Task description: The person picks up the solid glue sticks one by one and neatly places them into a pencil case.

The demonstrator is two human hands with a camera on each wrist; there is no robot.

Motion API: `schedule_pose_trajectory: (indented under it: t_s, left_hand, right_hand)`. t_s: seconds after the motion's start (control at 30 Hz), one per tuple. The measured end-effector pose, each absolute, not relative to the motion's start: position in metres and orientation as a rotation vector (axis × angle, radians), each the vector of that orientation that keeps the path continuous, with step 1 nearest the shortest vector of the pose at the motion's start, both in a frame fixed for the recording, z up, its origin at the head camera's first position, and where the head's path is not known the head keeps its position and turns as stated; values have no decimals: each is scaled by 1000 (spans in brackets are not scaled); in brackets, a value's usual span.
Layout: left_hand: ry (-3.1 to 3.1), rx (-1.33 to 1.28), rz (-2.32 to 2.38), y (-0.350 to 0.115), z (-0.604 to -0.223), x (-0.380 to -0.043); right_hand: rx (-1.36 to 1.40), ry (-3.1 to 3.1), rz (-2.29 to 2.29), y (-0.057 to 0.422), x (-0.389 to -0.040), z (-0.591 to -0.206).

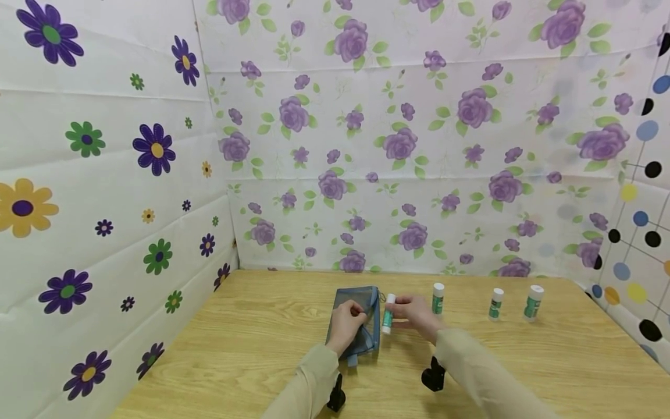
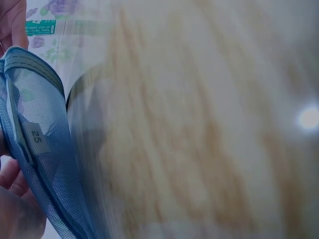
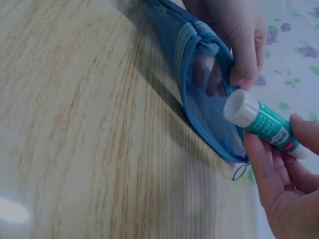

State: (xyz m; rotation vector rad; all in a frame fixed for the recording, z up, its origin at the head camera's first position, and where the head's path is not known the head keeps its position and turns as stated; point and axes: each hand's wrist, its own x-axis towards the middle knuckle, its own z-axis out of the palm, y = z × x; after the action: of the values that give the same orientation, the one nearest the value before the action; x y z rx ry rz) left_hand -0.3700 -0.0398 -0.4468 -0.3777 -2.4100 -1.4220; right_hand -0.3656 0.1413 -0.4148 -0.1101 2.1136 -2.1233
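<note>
A blue mesh zipper pouch [image 1: 342, 297] lies on the table with its zipped side gaping. My left hand [image 1: 346, 323] pinches the edge of that mouth, as the right wrist view shows, with some fingertips visible through the mesh. Between thumb and fingers my right hand [image 1: 416, 315] grips a glue stick [image 3: 270, 126], white at its ends with a green label. Its white cap [image 3: 241, 107] points at the pouch's mouth [image 3: 207, 99], right by the rim. In the left wrist view the pouch [image 2: 42, 129] shows a small tag marked 25.
Three more glue sticks stand upright to the right: one just behind my right hand [image 1: 438, 298], one farther right [image 1: 495, 304] and a thicker one [image 1: 533, 303]. The wood-grain table [image 1: 251, 331] meets flower-print sheets [image 1: 314, 233] at the back and left.
</note>
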Motion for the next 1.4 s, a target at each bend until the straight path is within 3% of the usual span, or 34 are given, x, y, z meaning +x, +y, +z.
schedule_pose_trajectory:
  t_s: [1.4]
  left_hand:
    - [-2455, -319, -1352, -41, -446, -371]
  right_hand:
    - [174, 2268, -2015, 106, -378, -425]
